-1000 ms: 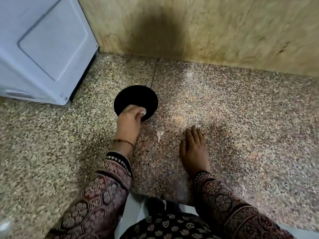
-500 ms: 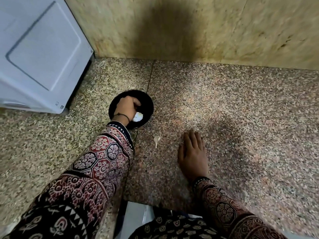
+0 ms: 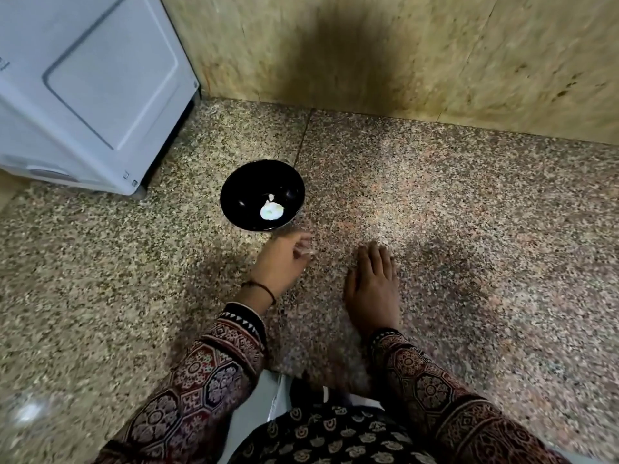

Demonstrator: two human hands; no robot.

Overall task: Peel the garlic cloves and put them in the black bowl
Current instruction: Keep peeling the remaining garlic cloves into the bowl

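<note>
The black bowl point(image 3: 234, 199) stands on the speckled stone surface point(image 3: 452, 212), left of centre. In it lie a white garlic piece point(image 3: 271, 212) and a smaller scrap point(image 3: 270, 196). My left hand point(image 3: 283, 261) is just below the bowl's near rim. Its fingers are curled down onto a small pale garlic piece point(image 3: 307, 251) on the stone. Blur hides whether the fingers pinch it. My right hand point(image 3: 371, 283) lies flat on the stone to the right, palm down, holding nothing.
A white appliance point(image 3: 87, 88) stands at the back left, close to the bowl. A beige stone wall point(image 3: 435, 55) runs along the back. My patterned sleeves and clothing fill the bottom of the view.
My left hand has come out of the bowl, leaving the white garlic piece inside, and has moved back and right to the small piece on the stone. The right hand has stayed flat.
</note>
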